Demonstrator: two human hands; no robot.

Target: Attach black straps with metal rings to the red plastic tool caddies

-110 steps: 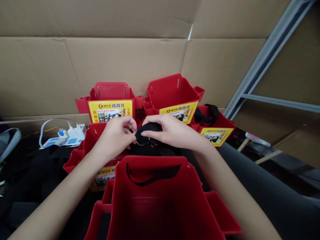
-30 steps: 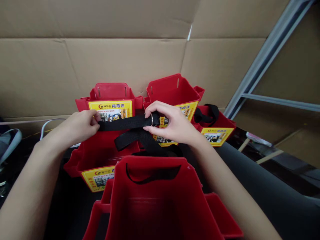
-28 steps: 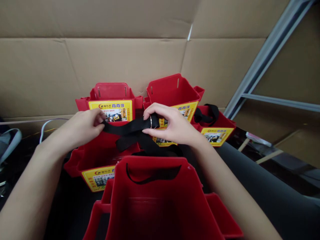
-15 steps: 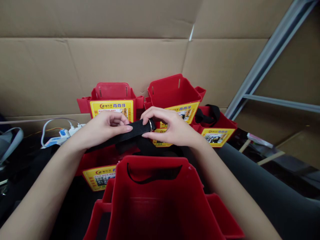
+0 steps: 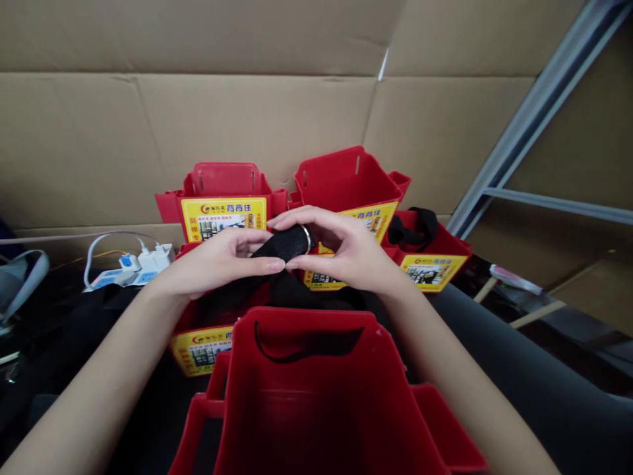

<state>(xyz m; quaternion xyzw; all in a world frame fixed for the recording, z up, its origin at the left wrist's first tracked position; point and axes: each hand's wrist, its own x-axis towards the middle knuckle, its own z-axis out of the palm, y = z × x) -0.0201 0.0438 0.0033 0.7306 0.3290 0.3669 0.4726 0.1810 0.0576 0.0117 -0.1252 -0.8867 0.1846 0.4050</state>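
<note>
The left hand (image 5: 217,260) and right hand (image 5: 346,254) meet fingertip to fingertip, both pinching a black strap (image 5: 284,245) held between them. A metal ring (image 5: 307,239) sits on the strap at the right fingers. The strap hangs down behind a red bin (image 5: 316,389) nearest the person. More labelled bins (image 5: 225,198) stand beyond, against cardboard (image 5: 247,119); a power strip (image 5: 131,267) lies left.

I see matt woven cloth strap (image 5: 281,245), its shiny metal ring (image 5: 307,239), and smooth glossy plastic bins (image 5: 316,396).
</note>
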